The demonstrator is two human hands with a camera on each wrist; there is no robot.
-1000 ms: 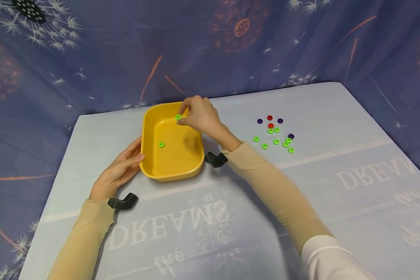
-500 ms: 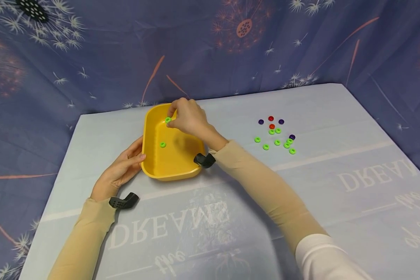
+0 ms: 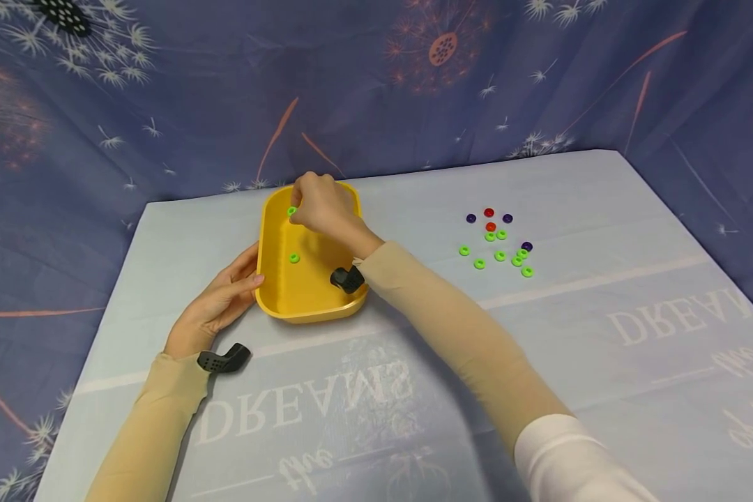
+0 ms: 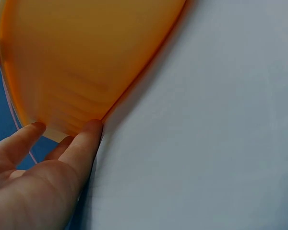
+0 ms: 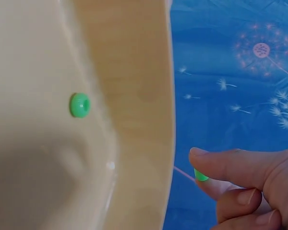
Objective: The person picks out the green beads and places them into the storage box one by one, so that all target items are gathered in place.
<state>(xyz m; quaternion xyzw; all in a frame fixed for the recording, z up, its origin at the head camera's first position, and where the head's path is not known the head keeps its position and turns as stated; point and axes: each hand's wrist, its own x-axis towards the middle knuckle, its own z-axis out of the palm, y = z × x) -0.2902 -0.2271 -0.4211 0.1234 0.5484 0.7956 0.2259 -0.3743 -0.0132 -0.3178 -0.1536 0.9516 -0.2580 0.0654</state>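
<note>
In the head view, a yellow tray [image 3: 310,318] stands left of centre on the table. My left hand [image 3: 216,307] rests against its left side, thumb at the rim; in the left wrist view the straight fingers [image 4: 84,146] touch the outer wall. Over the far left part of the tray, my right hand [image 3: 325,203] pinches a green bead [image 3: 291,211] between thumb and index finger. That bead [image 5: 200,175] is mostly covered by the thumb in the right wrist view. One other green bead [image 3: 294,258] lies on the tray floor.
Right of the tray lie several loose green beads [image 3: 500,256], two red beads [image 3: 489,213] and three dark purple beads [image 3: 507,218]. A pale printed cloth [image 3: 414,390] covers the table. Blue patterned fabric [image 3: 364,90] hangs behind it.
My right hand has moved left across the tray, carrying the pinched green bead from its middle toward the far left side. The left hand keeps its place at the tray's side.
</note>
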